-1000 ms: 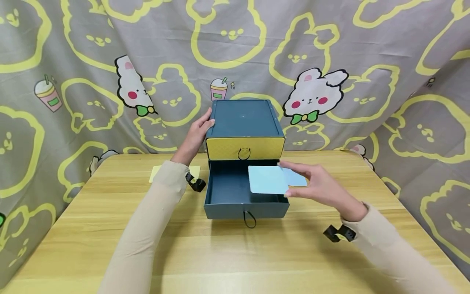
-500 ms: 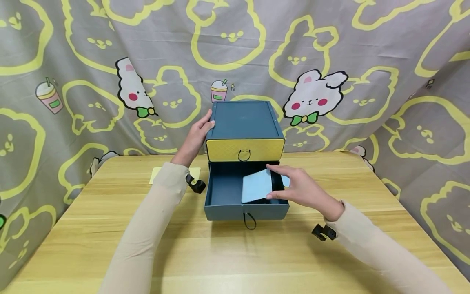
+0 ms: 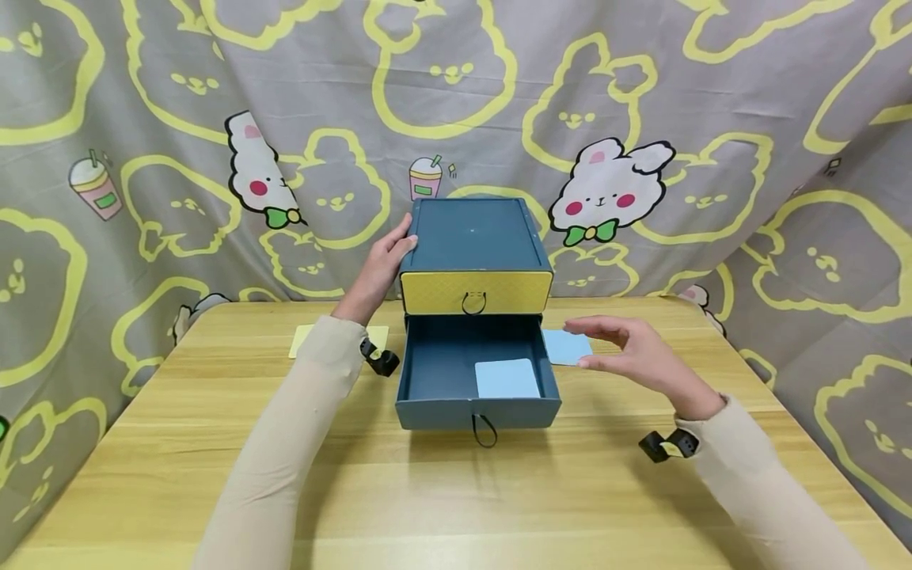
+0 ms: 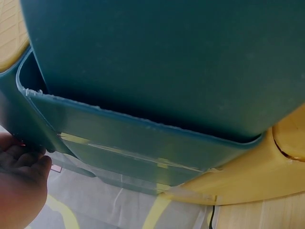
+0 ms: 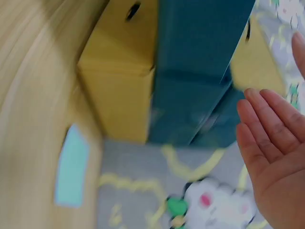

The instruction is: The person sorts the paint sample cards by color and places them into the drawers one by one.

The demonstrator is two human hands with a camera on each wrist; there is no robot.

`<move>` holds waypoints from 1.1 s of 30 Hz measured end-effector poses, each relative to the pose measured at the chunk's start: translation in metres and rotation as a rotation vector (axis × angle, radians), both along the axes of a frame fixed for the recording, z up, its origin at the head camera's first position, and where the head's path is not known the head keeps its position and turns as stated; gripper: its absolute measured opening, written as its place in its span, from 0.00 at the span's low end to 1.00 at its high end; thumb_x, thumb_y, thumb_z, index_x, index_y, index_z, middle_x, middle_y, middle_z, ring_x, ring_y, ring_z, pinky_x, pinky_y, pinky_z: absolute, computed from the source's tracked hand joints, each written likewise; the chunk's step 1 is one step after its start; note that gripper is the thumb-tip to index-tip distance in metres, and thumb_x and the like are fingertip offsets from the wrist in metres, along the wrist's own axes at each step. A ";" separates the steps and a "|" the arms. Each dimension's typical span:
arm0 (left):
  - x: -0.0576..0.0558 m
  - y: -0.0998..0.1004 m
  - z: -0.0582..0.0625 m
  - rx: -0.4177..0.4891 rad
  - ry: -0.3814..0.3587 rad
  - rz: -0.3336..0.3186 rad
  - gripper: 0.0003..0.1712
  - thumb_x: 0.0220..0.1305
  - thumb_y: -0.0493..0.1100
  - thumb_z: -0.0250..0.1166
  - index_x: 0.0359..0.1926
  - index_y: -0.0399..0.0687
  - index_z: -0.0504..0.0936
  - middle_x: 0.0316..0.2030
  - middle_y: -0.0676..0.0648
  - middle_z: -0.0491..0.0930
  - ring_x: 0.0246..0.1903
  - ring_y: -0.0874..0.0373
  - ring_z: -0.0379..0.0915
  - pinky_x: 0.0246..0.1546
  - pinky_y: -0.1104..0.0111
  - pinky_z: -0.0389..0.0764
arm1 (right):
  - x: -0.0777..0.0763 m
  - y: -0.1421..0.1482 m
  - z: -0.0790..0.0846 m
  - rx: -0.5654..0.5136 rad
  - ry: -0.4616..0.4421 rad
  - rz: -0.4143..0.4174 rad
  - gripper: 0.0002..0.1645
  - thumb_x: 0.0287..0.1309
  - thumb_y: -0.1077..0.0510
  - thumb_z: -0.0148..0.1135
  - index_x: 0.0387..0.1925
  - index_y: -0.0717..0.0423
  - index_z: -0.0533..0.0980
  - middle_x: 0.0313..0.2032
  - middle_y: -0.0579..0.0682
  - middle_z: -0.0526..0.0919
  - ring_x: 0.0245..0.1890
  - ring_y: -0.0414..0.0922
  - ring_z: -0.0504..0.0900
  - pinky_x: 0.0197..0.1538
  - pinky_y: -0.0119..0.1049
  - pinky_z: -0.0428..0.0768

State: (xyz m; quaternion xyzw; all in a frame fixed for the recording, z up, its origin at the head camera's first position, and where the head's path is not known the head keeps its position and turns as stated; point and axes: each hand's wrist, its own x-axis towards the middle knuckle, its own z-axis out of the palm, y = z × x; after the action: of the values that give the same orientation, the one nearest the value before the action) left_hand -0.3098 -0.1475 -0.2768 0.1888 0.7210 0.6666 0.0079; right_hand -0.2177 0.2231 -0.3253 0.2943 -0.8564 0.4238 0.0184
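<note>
A stacked drawer box (image 3: pixel 473 233) stands mid-table, dark blue on top, with a yellow upper drawer front (image 3: pixel 492 293). Below that, a dark blue drawer (image 3: pixel 442 360) is pulled out, and a light-blue card (image 3: pixel 507 379) lies at its front right. My left hand (image 3: pixel 381 265) holds the box's top left edge, thumb on top and fingers along the side. My right hand (image 3: pixel 634 356) is in the air right of the drawer, thumb and fingers apart, nothing between them. Another light-blue card (image 3: pixel 563 347) is on the table near its fingertips.
Pale yellow paper (image 3: pixel 302 336) lies on the table (image 3: pixel 484 507) left of the box, partly behind my left forearm. A patterned curtain (image 3: pixel 470 79) hangs behind the box. In the right wrist view a yellow section (image 5: pixel 119 71) sits below the blue drawer.
My right hand has brought a light-blue card left over the drawer, let it go inside, and drawn back to the right. The left hand stays on the box.
</note>
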 end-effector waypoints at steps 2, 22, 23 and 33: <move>0.000 0.000 0.000 0.003 0.004 0.000 0.36 0.72 0.45 0.46 0.74 0.43 0.42 0.75 0.48 0.36 0.74 0.58 0.31 0.73 0.62 0.43 | -0.009 0.011 -0.008 0.012 -0.031 -0.034 0.29 0.53 0.58 0.68 0.57 0.61 0.74 0.55 0.59 0.79 0.52 0.24 0.73 0.55 0.14 0.67; 0.000 0.002 0.000 0.010 -0.002 0.001 0.36 0.72 0.44 0.46 0.74 0.43 0.42 0.75 0.49 0.37 0.74 0.58 0.31 0.72 0.62 0.44 | -0.084 0.059 -0.081 0.164 -0.339 -0.106 0.43 0.54 0.53 0.67 0.66 0.67 0.61 0.67 0.68 0.59 0.67 0.66 0.56 0.67 0.59 0.56; -0.002 0.001 -0.002 0.011 -0.001 0.002 0.36 0.72 0.44 0.46 0.74 0.43 0.42 0.75 0.49 0.37 0.74 0.58 0.31 0.73 0.62 0.43 | -0.085 0.059 -0.082 0.179 -0.334 -0.097 0.45 0.53 0.53 0.68 0.67 0.67 0.60 0.68 0.68 0.57 0.68 0.66 0.55 0.67 0.59 0.56; -0.020 -0.003 -0.018 0.009 0.033 0.026 0.37 0.71 0.49 0.48 0.74 0.47 0.44 0.75 0.52 0.39 0.74 0.61 0.33 0.72 0.63 0.44 | -0.099 0.065 -0.093 0.199 -0.393 -0.017 0.56 0.49 0.58 0.71 0.71 0.67 0.48 0.72 0.67 0.46 0.71 0.65 0.43 0.69 0.59 0.47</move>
State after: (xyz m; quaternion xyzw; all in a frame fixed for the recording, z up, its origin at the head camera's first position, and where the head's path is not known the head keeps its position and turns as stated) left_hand -0.3298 -0.1504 -0.2949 0.1904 0.7204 0.6668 -0.0138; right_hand -0.3168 0.2878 -0.4183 0.1994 -0.8836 0.3862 -0.1743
